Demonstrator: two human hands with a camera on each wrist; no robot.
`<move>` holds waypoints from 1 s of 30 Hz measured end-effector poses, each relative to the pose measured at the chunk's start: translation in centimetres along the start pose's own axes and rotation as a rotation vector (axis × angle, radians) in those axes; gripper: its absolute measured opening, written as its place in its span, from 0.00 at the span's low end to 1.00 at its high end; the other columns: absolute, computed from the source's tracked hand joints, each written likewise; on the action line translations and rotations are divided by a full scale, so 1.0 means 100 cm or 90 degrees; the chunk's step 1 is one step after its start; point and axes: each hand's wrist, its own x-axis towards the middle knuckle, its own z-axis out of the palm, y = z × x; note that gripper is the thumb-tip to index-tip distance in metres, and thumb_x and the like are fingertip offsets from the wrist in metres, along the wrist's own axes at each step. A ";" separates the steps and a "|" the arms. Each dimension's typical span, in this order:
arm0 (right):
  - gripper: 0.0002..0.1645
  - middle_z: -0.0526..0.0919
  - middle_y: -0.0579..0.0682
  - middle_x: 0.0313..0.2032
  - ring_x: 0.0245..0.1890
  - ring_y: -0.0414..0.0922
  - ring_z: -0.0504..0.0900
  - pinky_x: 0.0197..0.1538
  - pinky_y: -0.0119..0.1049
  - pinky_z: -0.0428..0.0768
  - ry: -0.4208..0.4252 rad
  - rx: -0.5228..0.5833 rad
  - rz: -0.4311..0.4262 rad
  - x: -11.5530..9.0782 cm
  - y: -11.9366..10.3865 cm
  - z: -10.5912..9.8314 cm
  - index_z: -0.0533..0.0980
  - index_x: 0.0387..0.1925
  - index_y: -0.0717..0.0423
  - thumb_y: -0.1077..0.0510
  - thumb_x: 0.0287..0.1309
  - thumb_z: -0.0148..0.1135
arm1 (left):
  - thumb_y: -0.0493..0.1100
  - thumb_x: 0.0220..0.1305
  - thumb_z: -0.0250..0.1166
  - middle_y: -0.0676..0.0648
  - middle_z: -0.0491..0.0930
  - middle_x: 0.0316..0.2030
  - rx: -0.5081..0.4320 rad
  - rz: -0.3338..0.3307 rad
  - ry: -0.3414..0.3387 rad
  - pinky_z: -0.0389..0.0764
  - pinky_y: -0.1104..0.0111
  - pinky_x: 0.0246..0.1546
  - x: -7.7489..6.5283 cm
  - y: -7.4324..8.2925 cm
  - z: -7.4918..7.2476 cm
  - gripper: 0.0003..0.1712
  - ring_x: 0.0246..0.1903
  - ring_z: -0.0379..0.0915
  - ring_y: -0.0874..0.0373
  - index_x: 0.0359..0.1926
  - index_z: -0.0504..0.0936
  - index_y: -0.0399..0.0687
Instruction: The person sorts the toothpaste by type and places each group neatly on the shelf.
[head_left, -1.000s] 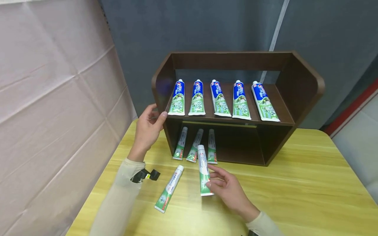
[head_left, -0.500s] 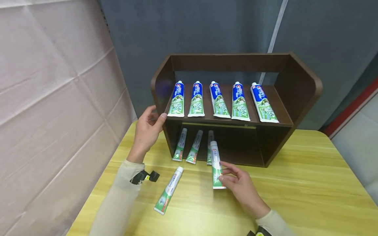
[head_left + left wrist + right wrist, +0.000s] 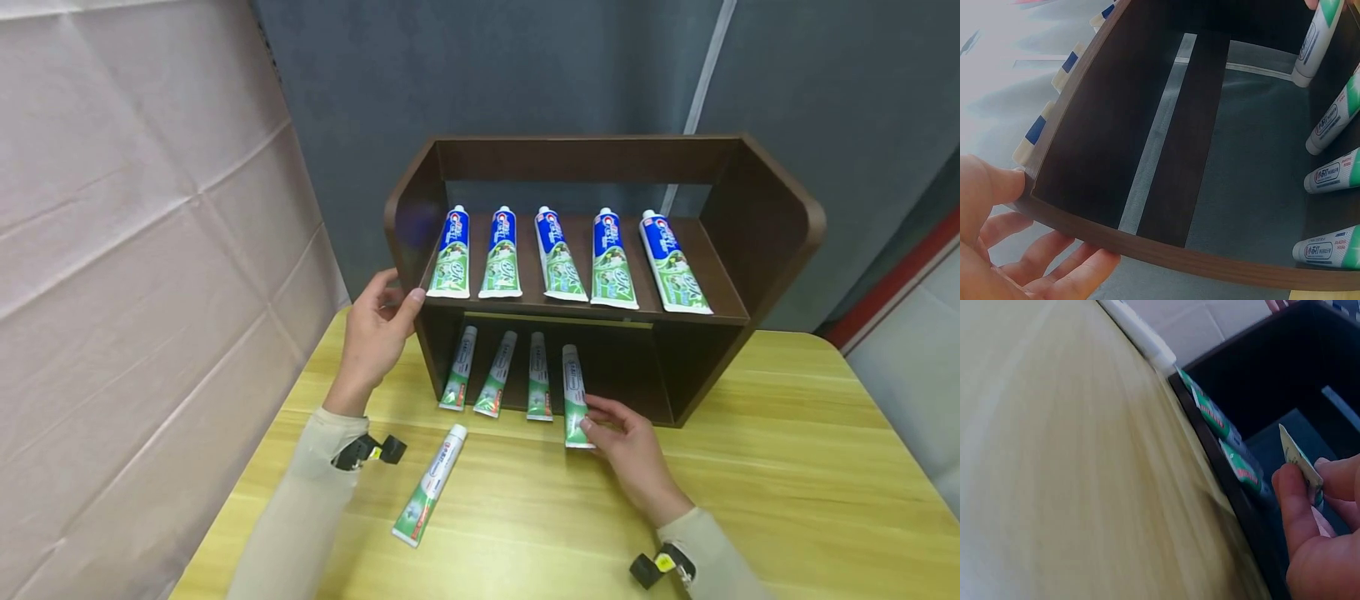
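Observation:
My right hand [image 3: 628, 450] pinches a green-and-white toothpaste tube [image 3: 573, 392] by its lower end, cap pointing into the lower compartment of a dark brown shelf [image 3: 592, 310]. In the right wrist view, thumb and fingers [image 3: 1300, 509] hold that tube's flat end. To its left, three similar tubes, among them the nearest toothpaste tube [image 3: 538, 379], lie in the lower compartment. My left hand [image 3: 377, 329] grips the shelf's left side panel, thumb at the front edge; the left wrist view shows its fingers [image 3: 1054, 256] against the panel.
Several blue-and-green toothpaste tubes stand in a row on the upper level, such as the middle toothpaste tube [image 3: 558, 258]. Another green-and-white toothpaste tube [image 3: 430, 487] lies on the wooden table [image 3: 810, 467] before the shelf. A pale cloth wall [image 3: 150, 250] is at the left.
My right hand has carried its tube rightward and forward, past the third tube, to the lower compartment's opening. The left hand has stayed on the side panel.

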 end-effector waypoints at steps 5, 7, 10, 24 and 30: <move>0.27 0.78 0.64 0.61 0.48 0.42 0.82 0.49 0.31 0.88 0.013 -0.020 -0.004 0.011 0.006 -0.004 0.74 0.71 0.58 0.62 0.73 0.64 | 0.57 0.75 0.66 0.39 0.84 0.51 0.001 0.004 0.001 0.91 0.50 0.48 -0.001 0.001 0.000 0.27 0.47 0.87 0.43 0.69 0.76 0.56; 0.27 0.78 0.64 0.62 0.49 0.41 0.83 0.50 0.31 0.88 0.013 -0.014 -0.003 0.014 0.007 -0.005 0.74 0.71 0.59 0.62 0.73 0.63 | 0.57 0.75 0.66 0.39 0.84 0.51 0.003 0.004 -0.001 0.91 0.50 0.48 0.000 0.000 0.001 0.27 0.47 0.87 0.44 0.69 0.76 0.56; 0.29 0.76 0.65 0.64 0.49 0.38 0.84 0.51 0.31 0.88 0.006 0.003 -0.008 0.017 0.008 -0.005 0.72 0.73 0.61 0.64 0.73 0.63 | 0.57 0.75 0.66 0.39 0.84 0.51 0.002 0.005 -0.001 0.91 0.50 0.48 0.000 0.001 0.001 0.27 0.47 0.87 0.44 0.69 0.76 0.56; 0.33 0.71 0.69 0.70 0.52 0.36 0.84 0.56 0.30 0.86 -0.021 0.059 -0.006 0.030 0.011 -0.003 0.67 0.75 0.67 0.69 0.72 0.59 | 0.56 0.75 0.66 0.39 0.84 0.50 0.000 0.009 0.002 0.91 0.51 0.48 0.001 -0.002 0.000 0.27 0.47 0.88 0.44 0.69 0.76 0.56; 0.30 0.73 0.68 0.69 0.49 0.33 0.83 0.55 0.29 0.86 0.007 0.059 0.001 0.035 0.013 0.001 0.69 0.73 0.69 0.70 0.72 0.59 | 0.56 0.75 0.67 0.39 0.84 0.51 -0.005 0.006 0.001 0.90 0.49 0.49 0.000 -0.002 0.000 0.27 0.48 0.88 0.43 0.69 0.76 0.56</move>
